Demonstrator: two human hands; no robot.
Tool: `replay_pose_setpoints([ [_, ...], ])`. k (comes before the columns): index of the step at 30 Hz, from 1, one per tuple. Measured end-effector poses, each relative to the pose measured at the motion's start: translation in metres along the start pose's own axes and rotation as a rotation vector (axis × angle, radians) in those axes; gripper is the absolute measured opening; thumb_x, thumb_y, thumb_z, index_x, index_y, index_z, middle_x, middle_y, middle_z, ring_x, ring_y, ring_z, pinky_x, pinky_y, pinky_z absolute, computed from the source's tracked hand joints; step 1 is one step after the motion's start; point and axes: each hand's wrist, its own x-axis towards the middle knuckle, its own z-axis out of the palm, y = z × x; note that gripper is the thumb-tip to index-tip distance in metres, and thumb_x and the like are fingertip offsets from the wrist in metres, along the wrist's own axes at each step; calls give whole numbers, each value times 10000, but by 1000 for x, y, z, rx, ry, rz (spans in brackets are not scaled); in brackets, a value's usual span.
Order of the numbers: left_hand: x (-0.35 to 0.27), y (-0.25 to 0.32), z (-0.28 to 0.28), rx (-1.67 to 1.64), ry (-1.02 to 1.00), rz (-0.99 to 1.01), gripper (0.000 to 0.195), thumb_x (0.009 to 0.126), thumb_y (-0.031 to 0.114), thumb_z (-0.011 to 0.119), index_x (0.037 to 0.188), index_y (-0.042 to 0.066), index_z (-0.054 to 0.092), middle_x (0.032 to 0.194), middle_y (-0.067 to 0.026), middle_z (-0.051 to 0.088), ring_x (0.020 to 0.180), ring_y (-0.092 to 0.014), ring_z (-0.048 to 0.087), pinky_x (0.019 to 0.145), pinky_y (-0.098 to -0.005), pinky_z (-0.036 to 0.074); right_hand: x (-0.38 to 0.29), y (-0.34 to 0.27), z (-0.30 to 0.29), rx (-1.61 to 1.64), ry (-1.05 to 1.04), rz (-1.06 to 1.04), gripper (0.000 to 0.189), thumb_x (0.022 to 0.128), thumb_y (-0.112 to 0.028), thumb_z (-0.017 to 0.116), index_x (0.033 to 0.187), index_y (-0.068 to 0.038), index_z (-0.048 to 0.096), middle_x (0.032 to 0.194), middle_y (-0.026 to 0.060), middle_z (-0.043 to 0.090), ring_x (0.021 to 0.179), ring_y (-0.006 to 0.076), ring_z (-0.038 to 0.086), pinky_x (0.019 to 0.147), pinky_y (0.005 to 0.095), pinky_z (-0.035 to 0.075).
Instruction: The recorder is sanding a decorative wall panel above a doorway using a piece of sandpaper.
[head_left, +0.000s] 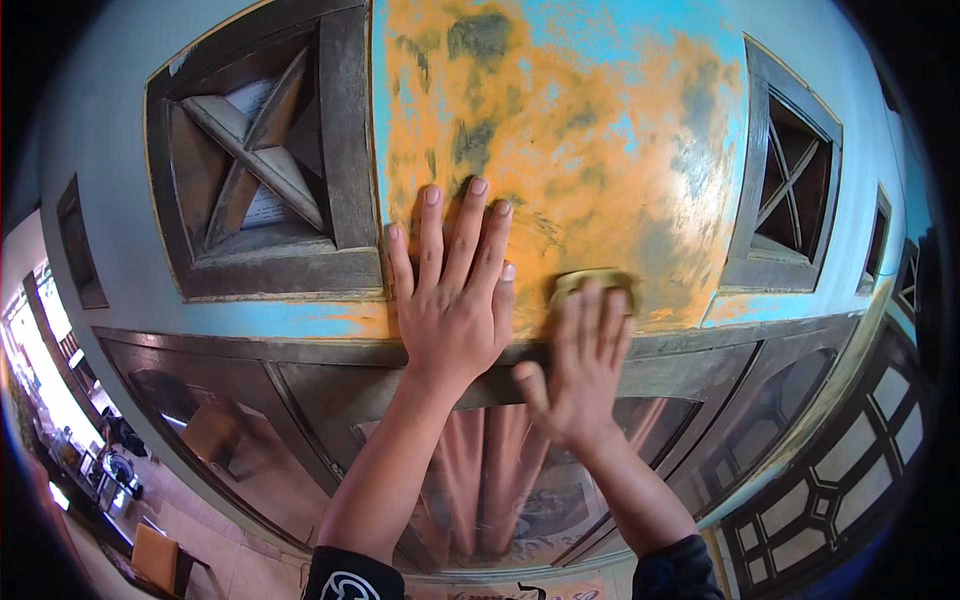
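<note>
A patchy wall panel (570, 172) in orange, blue and grey stands before me between two wooden window frames. My left hand (454, 300) lies flat against its lower left part, fingers spread and pointing up, holding nothing. To the right, my right hand (585, 352) presses a yellowish-brown pad (596, 289), perhaps sandpaper or a sponge, to the panel's lower part. The pad and the fingers on it are blurred, and the fingers cover much of the pad. The right thumb is spread out to the left, over the dark wooden rail (517, 356).
Wooden vent frames with crossed slats flank the panel at left (349, 150) and right (742, 247). Below are glazed wooden doors (300, 375) with pinkish curtains (469, 465) behind the glass. An orange-backed chair (154, 559) stands at the lower left, a dark latticed door (825, 487) at right.
</note>
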Motion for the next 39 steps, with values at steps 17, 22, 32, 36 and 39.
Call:
replay_pose_setpoints([
  [17,62,-21,-4,7,115,71,505,1086,267,440,1558,100,508,1684,-63,409,1580,-367,299,1267,-566,168,85,25,-30,-117,174,-106,824,1061,-630,400,1626,-32,369,1696,194,344,1592,423,242,1280,556,112],
  [22,73,-23,0,5,116,80,503,1092,272,424,1558,101,507,1684,-58,409,1580,-354,302,1269,-554,173,132,45,-34,-77,366,59,759,1080,-562,398,1633,-44,364,1714,160,324,1595,403,245,1277,560,133],
  [32,124,-32,3,41,248,164,481,1051,284,484,1497,124,564,1627,1,477,1535,-280,375,1264,-534,224,192,77,-47,-124,603,134,609,1123,-425,343,1640,-105,374,1717,119,329,1596,395,235,1282,557,149],
  [36,151,-47,4,55,293,177,477,1055,291,481,1493,121,565,1613,-4,490,1525,-280,386,1264,-532,228,193,45,-44,-127,404,-201,592,1123,-435,338,1623,-127,415,1692,73,390,1589,344,278,1289,523,162],
  [39,175,-47,9,21,350,201,478,1062,299,470,1494,116,563,1604,-10,499,1517,-279,394,1266,-529,232,238,74,-61,-133,618,16,594,1119,-445,359,1608,-116,438,1689,73,393,1575,341,311,1281,536,192],
])
